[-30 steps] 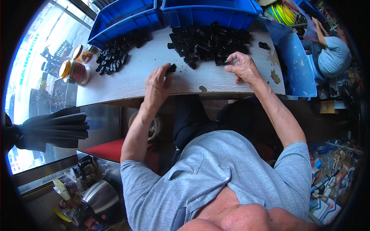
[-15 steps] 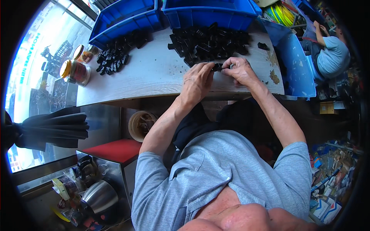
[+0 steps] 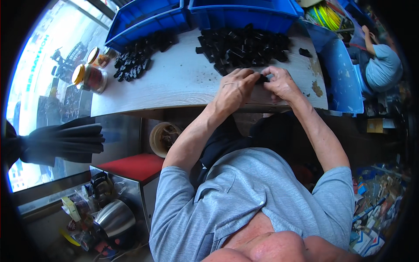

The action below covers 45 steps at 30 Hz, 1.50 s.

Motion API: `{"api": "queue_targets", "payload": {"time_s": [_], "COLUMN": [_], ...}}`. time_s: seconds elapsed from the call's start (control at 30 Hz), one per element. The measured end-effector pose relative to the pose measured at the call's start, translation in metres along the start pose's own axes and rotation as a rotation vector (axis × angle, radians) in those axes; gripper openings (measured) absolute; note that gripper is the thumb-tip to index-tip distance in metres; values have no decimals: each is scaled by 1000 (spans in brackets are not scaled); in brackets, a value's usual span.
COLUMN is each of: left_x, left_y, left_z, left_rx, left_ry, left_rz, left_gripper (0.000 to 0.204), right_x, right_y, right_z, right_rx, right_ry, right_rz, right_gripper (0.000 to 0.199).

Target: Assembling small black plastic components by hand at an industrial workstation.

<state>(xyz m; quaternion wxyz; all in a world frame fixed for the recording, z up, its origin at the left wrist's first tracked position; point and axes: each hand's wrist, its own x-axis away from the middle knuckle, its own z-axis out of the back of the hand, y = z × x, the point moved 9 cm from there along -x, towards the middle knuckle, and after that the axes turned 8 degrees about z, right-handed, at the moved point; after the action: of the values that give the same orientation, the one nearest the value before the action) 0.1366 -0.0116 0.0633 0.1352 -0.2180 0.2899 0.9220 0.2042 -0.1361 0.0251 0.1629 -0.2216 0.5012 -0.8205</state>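
Observation:
Both my hands meet over the front edge of the white table (image 3: 174,89), holding one small black plastic part (image 3: 262,79) between them. My left hand (image 3: 238,89) is closed on its left side, the back of the hand hiding most of the fingers. At its right side, my right hand (image 3: 280,84) pinches with thumb and forefinger. The part's exact shape is mostly covered by fingers. Just beyond my hands lies a large heap of black plastic parts (image 3: 244,49). A smaller pile of black parts (image 3: 132,63) is farther left.
Two blue bins, one at left (image 3: 148,24) and one at right (image 3: 242,18), stand behind the piles. Lidded jars (image 3: 94,79) sit at the table's left end. A single black part (image 3: 305,53) lies at right, near a light-blue tub (image 3: 342,74). Another person (image 3: 382,65) sits beyond it.
The whole view has shifted slightly, with the table and piles appearing farther right. My hands stay together on the black part, and the fingers have drawn closer around it.

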Motion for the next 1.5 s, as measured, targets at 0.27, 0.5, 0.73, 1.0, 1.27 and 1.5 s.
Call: {"api": "queue_targets", "payload": {"time_s": [0.27, 0.5, 0.73, 1.0, 1.27, 1.5], "left_x": [-5, -3, -4, -5, -4, -3], "left_y": [-6, 2, -1, 10, 0, 6], "left_z": [-9, -7, -11, -16, -16, -11], "left_rx": [174, 129, 147, 11, 141, 130], "left_ry": [-36, -3, -32, -52, -53, -14], "left_rz": [-33, -112, -140, -110, -112, -140], "left_gripper": [36, 35, 34, 38, 36, 35], "right_x": [0, -3, 1, 3, 3, 1], "right_y": [6, 11, 4, 4, 5, 8], "right_z": [2, 3, 3, 7, 4, 4], "right_rx": [-16, -31, -12, -15, -3, -39], "right_ry": [-16, -31, -17, 20, 4, -45], "right_rz": [7, 4, 22, 17, 32, 27], "right_gripper": [31, 30, 28, 30, 30, 31]}}
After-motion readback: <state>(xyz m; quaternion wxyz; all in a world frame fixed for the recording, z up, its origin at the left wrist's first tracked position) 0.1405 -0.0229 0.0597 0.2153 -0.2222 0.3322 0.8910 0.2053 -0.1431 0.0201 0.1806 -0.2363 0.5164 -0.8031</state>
